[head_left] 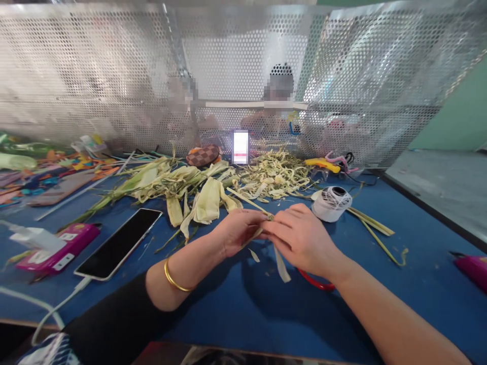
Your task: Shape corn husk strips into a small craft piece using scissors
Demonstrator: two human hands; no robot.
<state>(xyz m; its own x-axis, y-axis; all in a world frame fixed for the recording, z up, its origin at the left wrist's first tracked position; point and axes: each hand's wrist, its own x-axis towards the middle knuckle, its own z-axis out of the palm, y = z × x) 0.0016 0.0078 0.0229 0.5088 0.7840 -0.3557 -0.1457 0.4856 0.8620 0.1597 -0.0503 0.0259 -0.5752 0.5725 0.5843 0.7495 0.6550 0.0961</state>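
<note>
Close together over the middle of the blue table, my left hand (243, 228) and my right hand (300, 235) pinch a small piece of corn husk (270, 217) between their fingertips. A thin pale stalk juts from it to the upper left, and a loose husk strip (281, 266) hangs below my right fingers. Much of the held piece is hidden by the fingers. Under my right wrist shows a red curved handle (315, 282), the rest covered. Just beyond my right hand stands a spool of white thread (332, 204).
Corn husks (207, 200) and a heap of shredded husk (277, 175) lie behind my hands. To the left are a phone (119, 243) on a cable and a purple power strip (61, 248). Dry stalks (373, 223) lie right. A perforated metal screen (243, 56) closes the back.
</note>
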